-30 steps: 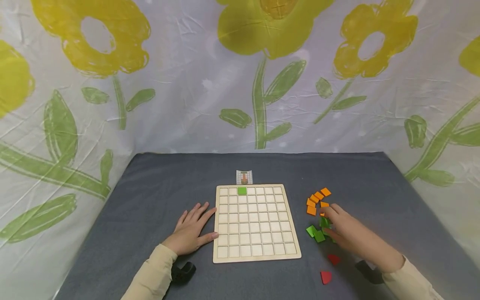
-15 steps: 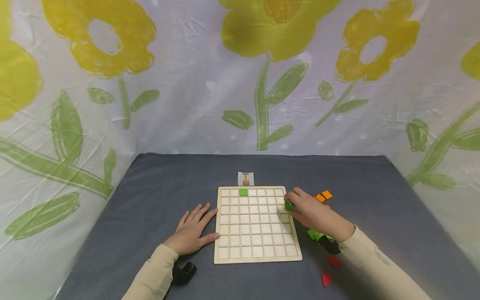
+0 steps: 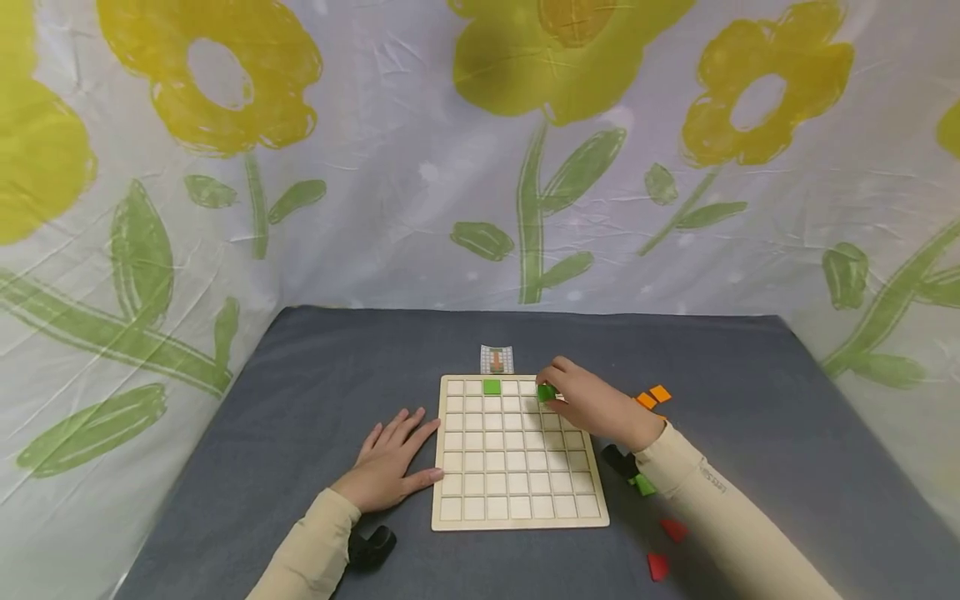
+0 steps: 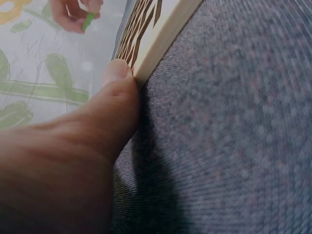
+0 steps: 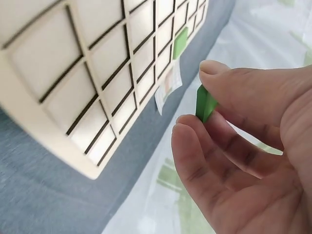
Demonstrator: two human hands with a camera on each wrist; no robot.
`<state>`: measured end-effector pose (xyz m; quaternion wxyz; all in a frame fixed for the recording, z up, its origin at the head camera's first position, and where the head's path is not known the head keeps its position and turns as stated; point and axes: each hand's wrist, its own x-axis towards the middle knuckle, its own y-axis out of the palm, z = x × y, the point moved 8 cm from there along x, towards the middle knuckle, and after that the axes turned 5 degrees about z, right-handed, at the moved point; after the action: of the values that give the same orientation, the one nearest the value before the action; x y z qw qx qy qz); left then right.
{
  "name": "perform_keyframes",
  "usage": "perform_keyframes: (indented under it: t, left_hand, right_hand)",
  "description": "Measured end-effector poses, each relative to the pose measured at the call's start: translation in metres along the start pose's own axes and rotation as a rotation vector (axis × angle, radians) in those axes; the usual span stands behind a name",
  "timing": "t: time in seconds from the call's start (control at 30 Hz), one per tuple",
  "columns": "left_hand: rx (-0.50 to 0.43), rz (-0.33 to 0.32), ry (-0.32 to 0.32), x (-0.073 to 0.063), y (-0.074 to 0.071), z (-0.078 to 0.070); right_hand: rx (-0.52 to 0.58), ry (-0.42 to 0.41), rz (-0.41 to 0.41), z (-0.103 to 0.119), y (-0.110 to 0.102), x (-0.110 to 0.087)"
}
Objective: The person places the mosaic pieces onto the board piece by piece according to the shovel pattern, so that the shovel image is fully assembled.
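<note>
A wooden grid board (image 3: 521, 525) lies on the dark cloth, with one green square tile (image 3: 492, 387) set in its far row, third cell from the left. My right hand (image 3: 596, 406) is over the board's far right part and pinches another green tile (image 5: 205, 103) between thumb and fingers, held on edge. In the right wrist view that tile is apart from the grid. My left hand (image 3: 392, 471) lies flat at the left side, fingers spread, with thumb and fingertips at the board's edge. The left wrist view shows the thumb against the wooden rim.
Beyond the board's far edge lies a small printed card (image 3: 497, 360). Right of the board are orange tiles (image 3: 660, 393), green tiles (image 3: 643, 485) partly hidden by my right arm, and two red pieces (image 3: 657, 567). A flower-printed curtain (image 3: 390, 217) hangs behind the table.
My right hand has gone from the loose tiles on the right, leftward to the board's far right part, bringing a green tile along. My left hand has stayed at the board's edge.
</note>
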<state>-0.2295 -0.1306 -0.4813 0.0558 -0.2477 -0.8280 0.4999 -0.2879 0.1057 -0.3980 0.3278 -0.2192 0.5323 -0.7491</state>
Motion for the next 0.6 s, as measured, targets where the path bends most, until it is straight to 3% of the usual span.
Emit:
perform_keyframes:
  t: [0.23, 0.6]
  left_hand:
    - [-0.020, -0.021, 0.007, -0.001, 0.000, -0.002]
    - [-0.019, 0.007, -0.004, 0.001, 0.002, 0.002]
  right_hand:
    - [0.043, 0.024, 0.051, -0.009, 0.008, 0.026]
    - [0.034, -0.034, 0.084, -0.012, 0.026, 0.054]
